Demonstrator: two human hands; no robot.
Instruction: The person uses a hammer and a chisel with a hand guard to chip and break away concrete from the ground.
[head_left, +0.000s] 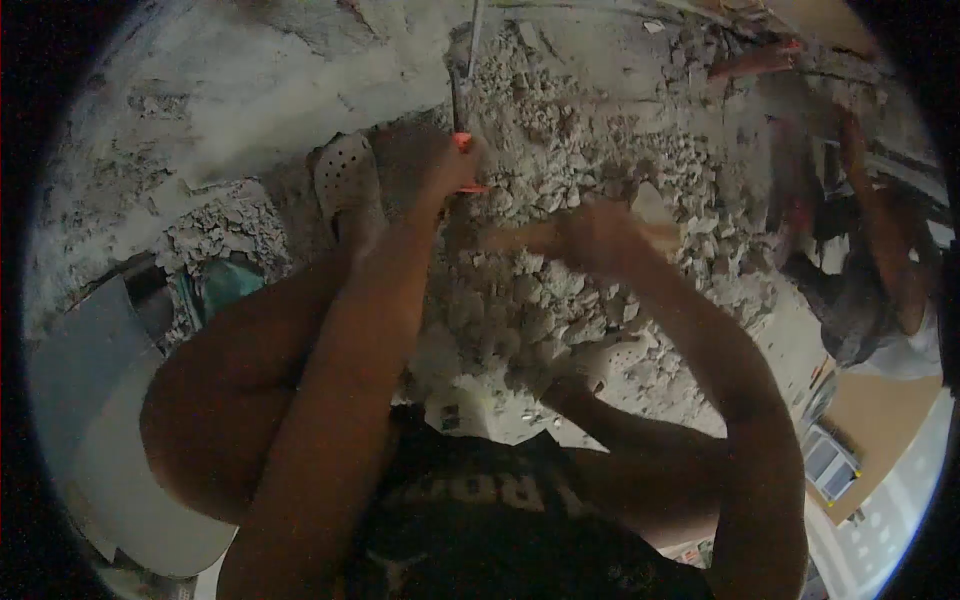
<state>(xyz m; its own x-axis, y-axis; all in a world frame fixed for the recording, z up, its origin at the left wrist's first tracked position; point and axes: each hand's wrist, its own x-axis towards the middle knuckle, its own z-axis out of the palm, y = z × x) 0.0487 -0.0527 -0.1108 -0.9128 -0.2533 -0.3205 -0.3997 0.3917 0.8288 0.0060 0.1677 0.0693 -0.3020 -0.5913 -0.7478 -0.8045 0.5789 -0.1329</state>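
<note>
My left hand (455, 165) is wrapped round a chisel (459, 108) with an orange grip, its metal shaft pointing away from me into the broken floor. My right hand (603, 238) grips the wooden handle of a hammer (520, 238). The hammer lies crosswise just on my side of the chisel's grip; its head is smeared by motion, so I cannot tell whether they touch. Grey rubble (560, 170) spreads around and beneath both hands.
My feet, in pale perforated clogs (348, 172), stand either side of the rubble. Another person (875, 270) crouches at the right, partly blurred. A bluish-white board (110, 360) lies at the left. A brown panel (880, 415) and a grey slotted box (830, 462) are at the lower right.
</note>
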